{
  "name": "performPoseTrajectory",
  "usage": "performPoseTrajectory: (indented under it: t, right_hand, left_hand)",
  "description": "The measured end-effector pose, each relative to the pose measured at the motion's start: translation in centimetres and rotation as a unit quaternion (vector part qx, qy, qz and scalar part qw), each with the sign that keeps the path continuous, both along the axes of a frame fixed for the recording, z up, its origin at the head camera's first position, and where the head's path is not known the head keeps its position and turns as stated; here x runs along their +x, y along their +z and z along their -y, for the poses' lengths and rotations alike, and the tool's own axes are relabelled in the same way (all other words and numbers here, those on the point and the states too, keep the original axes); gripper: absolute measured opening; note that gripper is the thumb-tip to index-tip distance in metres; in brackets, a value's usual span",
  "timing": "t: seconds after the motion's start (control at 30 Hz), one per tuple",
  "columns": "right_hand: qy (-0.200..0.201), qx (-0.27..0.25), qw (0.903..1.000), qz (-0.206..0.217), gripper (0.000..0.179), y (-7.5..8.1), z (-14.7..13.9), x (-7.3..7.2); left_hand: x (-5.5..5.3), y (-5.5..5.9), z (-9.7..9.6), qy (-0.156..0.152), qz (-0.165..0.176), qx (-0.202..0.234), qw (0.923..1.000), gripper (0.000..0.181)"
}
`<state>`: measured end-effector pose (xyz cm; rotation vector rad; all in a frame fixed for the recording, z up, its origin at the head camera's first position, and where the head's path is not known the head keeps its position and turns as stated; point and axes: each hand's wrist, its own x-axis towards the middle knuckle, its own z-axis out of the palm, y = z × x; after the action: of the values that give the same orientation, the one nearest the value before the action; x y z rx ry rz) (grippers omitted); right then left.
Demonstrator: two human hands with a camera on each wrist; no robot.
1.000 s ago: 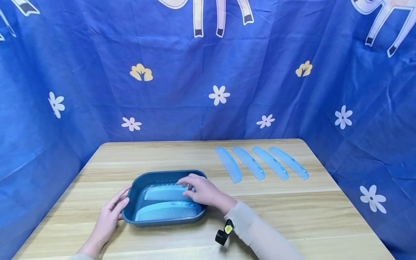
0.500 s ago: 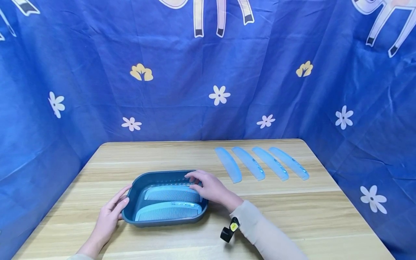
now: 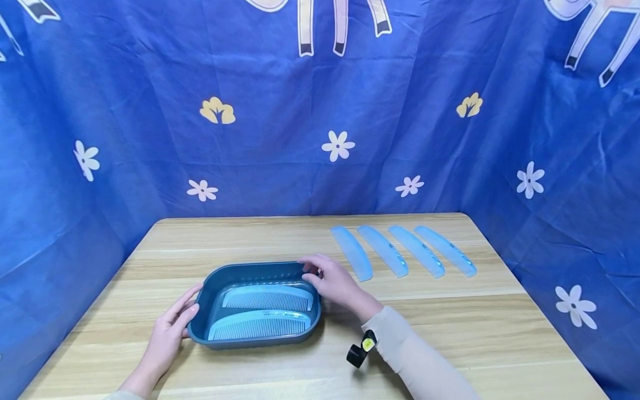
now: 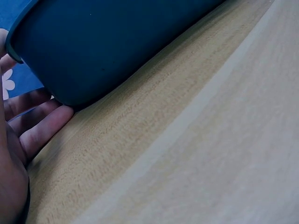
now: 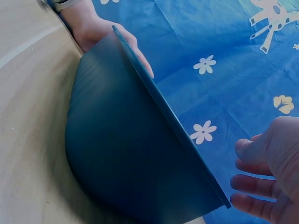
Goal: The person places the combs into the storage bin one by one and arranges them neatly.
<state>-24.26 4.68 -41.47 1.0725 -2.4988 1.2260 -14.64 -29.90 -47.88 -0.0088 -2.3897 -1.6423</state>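
A dark teal plastic basin (image 3: 250, 343) sits on the table, left of centre. Two translucent blue combs lie inside it: a rear comb (image 3: 267, 300) and a front comb (image 3: 260, 326), both teeth toward me. My left hand (image 3: 167, 328) grips the basin's left end. Its thumb is at the rim, and in the left wrist view lower fingers (image 4: 49, 128) reach the base corner. My right hand (image 3: 334, 282) hovers at the far right corner of the rim, fingers loosely bent and holding nothing. In the right wrist view these fingers (image 5: 254, 184) stand just off the rim.
Several more blue combs (image 3: 383, 251) lie slanted in a row at the back right of the wooden table (image 3: 450, 339). A blue patterned curtain (image 3: 280, 166) surrounds the back and sides. A small black camera (image 3: 361, 350) hangs at the right wrist.
My right hand has drawn back rightward from over the rear comb to the basin's right rim, uncovering the comb's right end. The left hand and the basin have stayed put.
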Motion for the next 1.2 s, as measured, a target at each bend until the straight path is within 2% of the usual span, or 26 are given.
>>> performPoseTrajectory:
  t: [0.4, 0.7, 0.83, 1.2]
  right_hand:
    - [-0.018, -0.042, 0.9989, 0.004, 0.031, -0.8, -0.9, -0.8]
    - [-0.032, -0.069, 0.9968, -0.022, 0.031, -1.8, -2.4, -2.3]
    - [-0.044, -0.084, 0.9953, -0.019, 0.031, -2.2, -3.0, -2.8]
    - [-0.084, -0.073, 0.9938, -0.005, 0.030, -2.7, -4.2, -3.6]
  left_hand:
    - [0.1, 0.0, 0.0, -0.001, -0.003, -0.003, 1.0000, 0.043]
    - [0.0, 0.1, 0.0, 0.000, -0.002, 0.000, 1.0000, 0.043]
    - [0.0, 0.1, 0.0, 0.001, -0.001, -0.004, 1.0000, 0.043]
    - [0.2, 0.2, -0.1, 0.003, 0.002, -0.006, 1.0000, 0.043]
